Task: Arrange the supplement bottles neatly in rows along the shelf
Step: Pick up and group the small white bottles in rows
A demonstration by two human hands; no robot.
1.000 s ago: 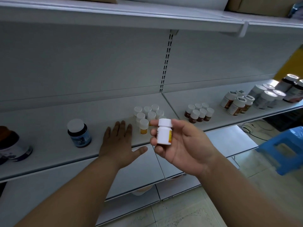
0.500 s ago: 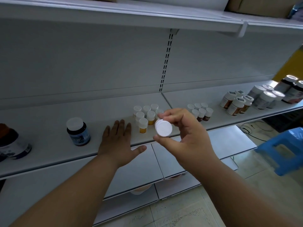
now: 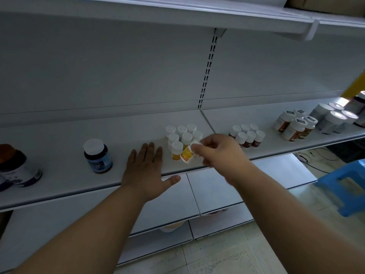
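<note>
My right hand (image 3: 216,150) pinches a small white bottle with a yellow label (image 3: 188,153) and holds it tilted just above the shelf (image 3: 59,186), right beside a cluster of several matching white-capped bottles (image 3: 182,135). My left hand (image 3: 146,171) lies flat on the shelf's front edge, fingers straight, just left of that cluster and touching no bottle.
A dark blue bottle with a white cap (image 3: 97,156) stands to the left, larger dark jars (image 3: 17,167) at the far left. Small brown bottles (image 3: 247,136), larger brown-labelled bottles (image 3: 294,125) and grey tubs (image 3: 333,119) stand to the right. A blue stool (image 3: 343,186) stands on the floor.
My right hand carried the yellow-labelled bottle from mid-air in front of the shelf forward and down to the cluster's front edge, tipping it over. My left hand stayed put.
</note>
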